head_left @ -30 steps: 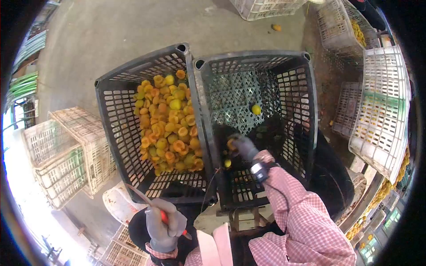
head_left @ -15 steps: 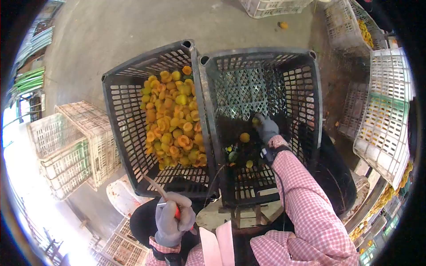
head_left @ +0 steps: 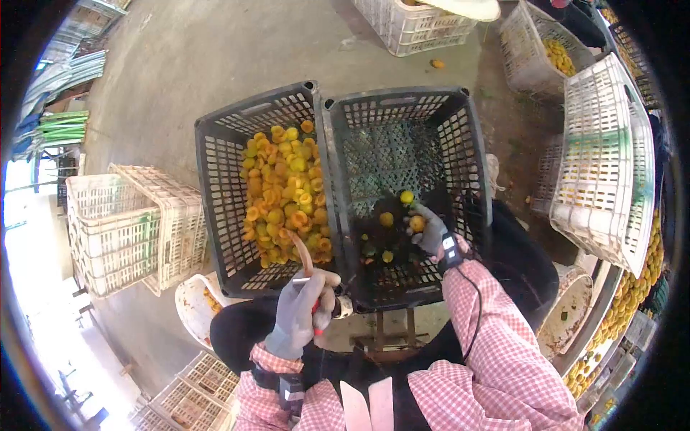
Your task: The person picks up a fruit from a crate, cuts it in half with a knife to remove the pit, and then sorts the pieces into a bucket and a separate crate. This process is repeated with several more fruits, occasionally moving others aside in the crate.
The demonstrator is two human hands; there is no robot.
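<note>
My left hand, in a grey glove, is closed round the red handle of a curved-blade knife, its blade pointing up beside the left black crate. Many cut, yellow-orange, apricot-like fruits fill part of that crate. Inside the right black crate, my gloved right hand has its fingers round an orange-yellow fruit. A greener fruit lies by the fingertips, and another yellow fruit sits just left. Dark debris covers part of the crate floor.
White crates stand at the left, and a tall white crate leans at the right. Another white crate is at the far edge, near a loose fruit on the floor. White buckets flank my legs.
My right hand has drawn slightly nearer and is now at a fruit, with more fruit visible around it. My left hand with the knife has risen towards the left crate. The view has shifted.
</note>
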